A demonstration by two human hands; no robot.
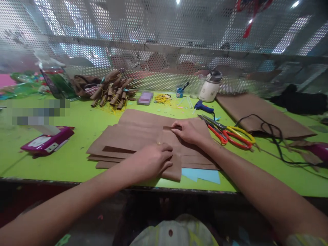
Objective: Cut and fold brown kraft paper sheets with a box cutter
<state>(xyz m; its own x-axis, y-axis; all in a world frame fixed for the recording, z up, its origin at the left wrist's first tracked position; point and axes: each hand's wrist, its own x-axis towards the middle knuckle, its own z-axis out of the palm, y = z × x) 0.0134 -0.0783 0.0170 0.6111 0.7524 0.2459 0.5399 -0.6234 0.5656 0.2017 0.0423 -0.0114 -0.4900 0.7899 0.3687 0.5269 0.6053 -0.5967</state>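
A folded strip of brown paper lies on a stack of brown paper sheets near the table's front edge. Over the strip's left side rests my left hand, its fingers loosely bent and apart, touching the paper from above. My right hand pinches the far end of the strip between thumb and fingers. Light blue paper pieces stick out from beneath the stack. Just right of my right hand lie scissors with red handles and another pair with yellow and red handles.
Behind the stack are rolled brown paper tubes, yellow string, a blue jar, a white bottle and a blue glue gun. A black cord crosses the right side. A purple device stands left.
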